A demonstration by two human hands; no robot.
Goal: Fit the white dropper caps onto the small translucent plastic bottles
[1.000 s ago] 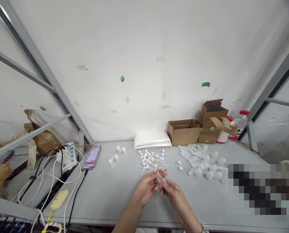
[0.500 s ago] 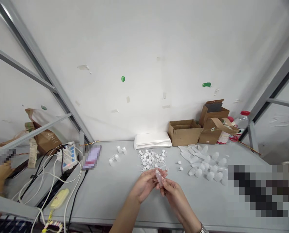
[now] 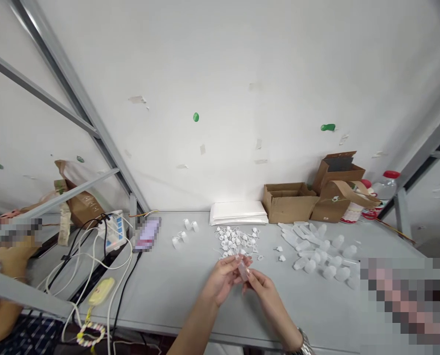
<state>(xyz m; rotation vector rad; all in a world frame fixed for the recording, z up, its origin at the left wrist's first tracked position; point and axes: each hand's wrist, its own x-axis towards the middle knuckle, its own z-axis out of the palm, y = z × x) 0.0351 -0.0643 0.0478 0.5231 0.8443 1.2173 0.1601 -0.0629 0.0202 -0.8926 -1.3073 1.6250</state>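
Observation:
Between my two hands is a small translucent squeeze bottle (image 3: 243,270), tilted, above the grey table. The fingers of my left hand (image 3: 225,277) close round its upper end and hide the tip. My right hand (image 3: 262,287) pinches its lower end with thumb and fingers. Just beyond my hands lies a pile of small white caps with loop straps (image 3: 235,240). Two loose caps (image 3: 281,258) sit to the right of that pile. Farther right spread several translucent bottles (image 3: 329,271). On the left stand a few bottles with white caps (image 3: 183,237).
At the wall are a stack of white sheets (image 3: 238,214), an open cardboard box (image 3: 290,204) and a brown paper bag (image 3: 327,207). Leftward lie a phone (image 3: 146,234), a power strip (image 3: 113,231), cables and a yellow case (image 3: 101,291). Another person's hand (image 3: 15,256) is at far left.
The view has turned slightly left, so things appear farther right. Both hands still grip the bottle; the left fingers now cover more of its upper end.

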